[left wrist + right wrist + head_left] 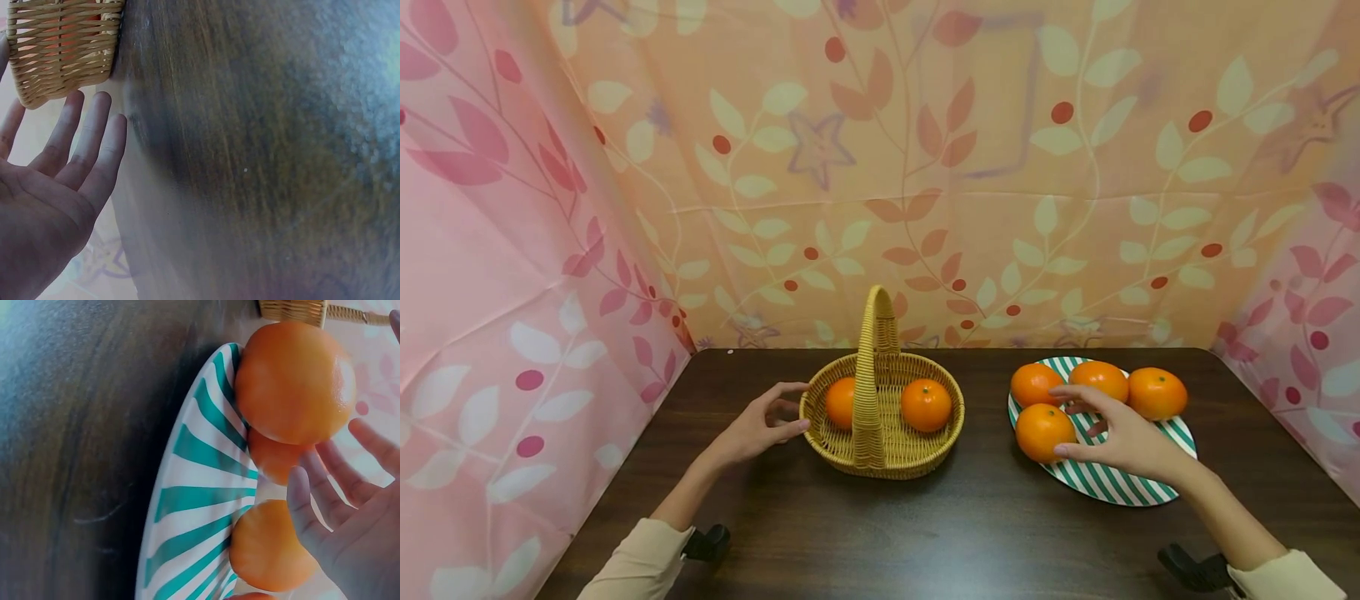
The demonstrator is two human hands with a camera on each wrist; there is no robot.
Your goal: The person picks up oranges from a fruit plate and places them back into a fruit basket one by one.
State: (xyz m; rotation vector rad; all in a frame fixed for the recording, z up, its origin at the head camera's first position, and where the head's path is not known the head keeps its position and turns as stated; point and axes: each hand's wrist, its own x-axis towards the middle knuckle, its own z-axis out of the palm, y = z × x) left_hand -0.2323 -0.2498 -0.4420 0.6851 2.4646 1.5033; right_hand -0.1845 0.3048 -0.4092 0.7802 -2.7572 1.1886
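A yellow wicker basket (891, 467) with a tall arched handle (867, 392) stands mid-table. Inside lie two oranges, one (926, 405) right of the handle, the other (839, 403) partly hidden behind it. My left hand (760, 427) is at the basket's left end, thumb and forefinger spread at its rim; in the left wrist view the other fingers extend loosely beside the wicker wall (62, 56). Over a green-and-white striped plate (1138, 492), my right hand (1131, 437) hovers with spread fingers, nearest the front-left orange (1043, 433). It grips nothing.
More oranges sit on the plate: one at back left (1034, 385), one behind my right hand (1099, 380), one at right (1157, 394). The dark wooden table (925, 542) meets a floral cloth (925, 208) at its back; pink cloth hangs at both sides.
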